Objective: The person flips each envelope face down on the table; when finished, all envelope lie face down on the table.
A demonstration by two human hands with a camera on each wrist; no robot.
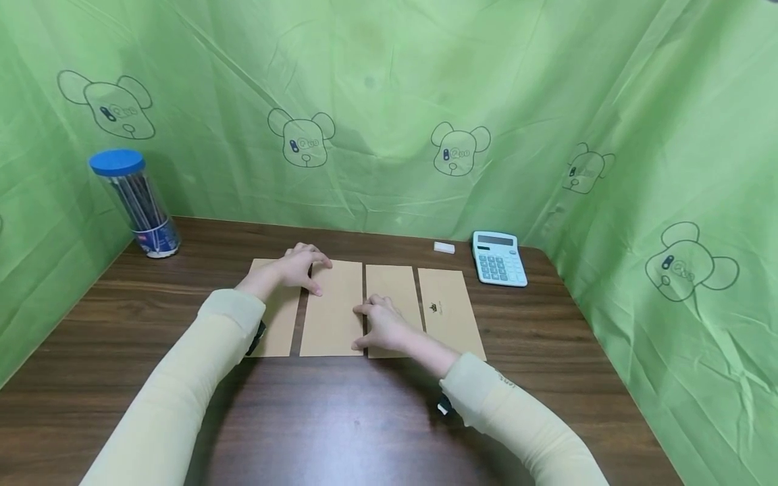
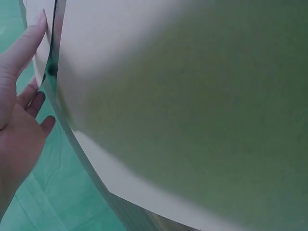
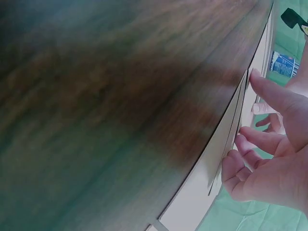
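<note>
Several thin kraft-brown notebooks lie side by side in a row on the wooden table. At the second notebook [image 1: 333, 317] from the left, my left hand [image 1: 296, 265] reaches across the leftmost notebook [image 1: 276, 331] and holds its far left corner between thumb and fingers. The left wrist view shows that corner slightly bent up. My right hand [image 1: 389, 329] lies over the third notebook [image 1: 395, 283], its thumb and index fingertip touching the second notebook's right edge. A rightmost notebook [image 1: 452, 317] bears a small dark crown print.
Behind the row are a white eraser-like block [image 1: 444, 248] and a pale blue calculator [image 1: 499, 259]. A clear tube of pencils [image 1: 140, 202] with a blue lid stands at the back left. Green cloth [image 1: 377, 81] hangs around the table [image 1: 340, 418].
</note>
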